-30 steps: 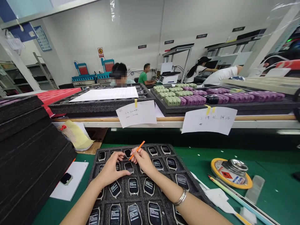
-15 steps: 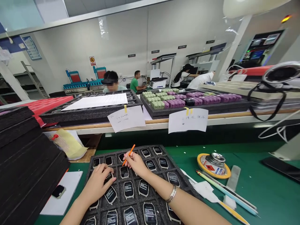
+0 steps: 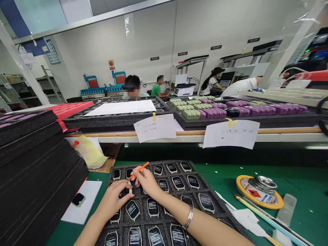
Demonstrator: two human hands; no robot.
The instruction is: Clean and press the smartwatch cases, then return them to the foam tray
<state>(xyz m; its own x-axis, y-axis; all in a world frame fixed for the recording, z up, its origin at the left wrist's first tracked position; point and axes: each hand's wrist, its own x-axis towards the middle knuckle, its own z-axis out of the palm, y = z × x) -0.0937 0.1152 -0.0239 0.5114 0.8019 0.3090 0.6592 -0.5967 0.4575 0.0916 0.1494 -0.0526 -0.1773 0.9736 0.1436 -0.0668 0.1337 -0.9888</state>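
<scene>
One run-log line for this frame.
left hand: on foam tray | right hand: holds orange stick | watches seated

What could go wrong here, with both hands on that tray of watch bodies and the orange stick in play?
The right hand holds an orange stick low over the watch bodies; a slip could scratch a screen. The left hand rests across several units in the foam tray, so it might smudge or unseat them. The right forearm's metal bangle hangs just above other screens and could scrape them.

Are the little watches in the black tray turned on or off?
On. The watches in the foam tray show white text lit on their dark screens.
</scene>
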